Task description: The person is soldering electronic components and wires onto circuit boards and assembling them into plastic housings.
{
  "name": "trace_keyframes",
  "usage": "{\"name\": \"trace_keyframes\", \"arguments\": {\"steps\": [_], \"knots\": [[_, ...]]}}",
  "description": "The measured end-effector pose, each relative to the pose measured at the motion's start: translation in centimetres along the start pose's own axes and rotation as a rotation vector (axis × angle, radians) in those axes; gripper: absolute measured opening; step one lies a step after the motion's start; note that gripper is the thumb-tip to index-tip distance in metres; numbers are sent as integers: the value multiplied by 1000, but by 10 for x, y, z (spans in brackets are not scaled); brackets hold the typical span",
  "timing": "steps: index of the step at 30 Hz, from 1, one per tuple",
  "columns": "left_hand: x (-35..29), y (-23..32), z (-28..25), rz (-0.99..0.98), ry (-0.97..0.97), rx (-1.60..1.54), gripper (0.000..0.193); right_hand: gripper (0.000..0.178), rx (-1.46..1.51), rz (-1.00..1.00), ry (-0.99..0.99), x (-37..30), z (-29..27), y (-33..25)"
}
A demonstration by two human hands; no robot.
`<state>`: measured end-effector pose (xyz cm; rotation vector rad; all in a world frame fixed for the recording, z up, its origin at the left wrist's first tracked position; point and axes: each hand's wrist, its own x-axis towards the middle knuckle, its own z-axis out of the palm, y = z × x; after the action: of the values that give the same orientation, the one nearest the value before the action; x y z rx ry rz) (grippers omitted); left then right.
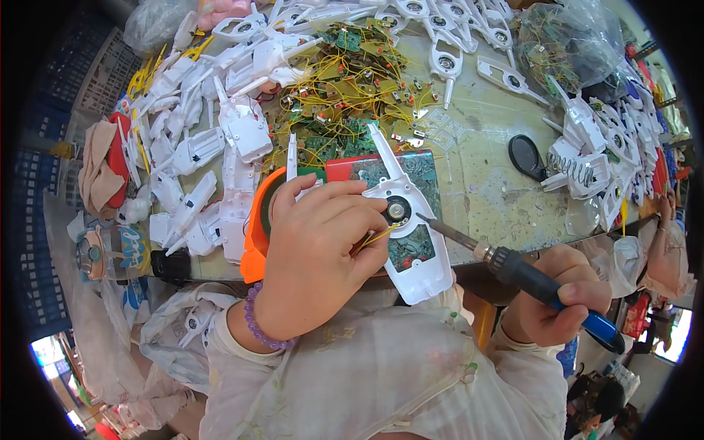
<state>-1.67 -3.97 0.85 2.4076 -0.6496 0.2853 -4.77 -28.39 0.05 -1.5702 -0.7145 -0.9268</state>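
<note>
My right hand (565, 293) grips a soldering iron (517, 271) with a black and blue handle. Its tip comes close to the rim of a small round black speaker (397, 210) set in a white plastic shell (425, 284). Contact between tip and shell is hard to judge. Over the left side of the shell lies my left hand (323, 246), fingers curled, with a purple bead bracelet (255, 315) on the wrist. A thin yellow wire (375, 238) comes out from between its thumb and fingers. Beneath the shell is a red-edged pad (429, 172) with a mottled green surface.
Green circuit boards (345, 81) with yellow wires are heaped at the back. White shells (246, 128) pile up at left, more (616, 139) at right. An orange ring-shaped holder (253, 242) stands beside my left hand. A black round lid (525, 156) and a metal spring (576, 176) lie right.
</note>
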Motion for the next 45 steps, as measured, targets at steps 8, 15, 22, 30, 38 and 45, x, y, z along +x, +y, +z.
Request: {"name": "trace_keyframes", "arguments": {"steps": [8, 15, 22, 30, 38, 45], "knots": [[-15, -13, 2, 32, 163, -143, 35, 28, 39, 170, 172, -23, -9, 0], [-17, -10, 4, 95, 194, -62, 24, 29, 44, 174, 203, -28, -8, 1], [-12, 4, 10, 66, 215, 6, 20, 30, 57, 130, 187, -27, -6, -1], [-6, 10, 15, 68, 193, 97, 20, 27, 24, 105, 108, -24, -3, 2], [-5, 11, 15, 59, 117, 101, 17, 26, 25, 72, -11, -19, -3, 5], [-4, 11, 14, 51, 106, 107, 14, 28, 19, 84, -69, -17, -3, 4]]}}
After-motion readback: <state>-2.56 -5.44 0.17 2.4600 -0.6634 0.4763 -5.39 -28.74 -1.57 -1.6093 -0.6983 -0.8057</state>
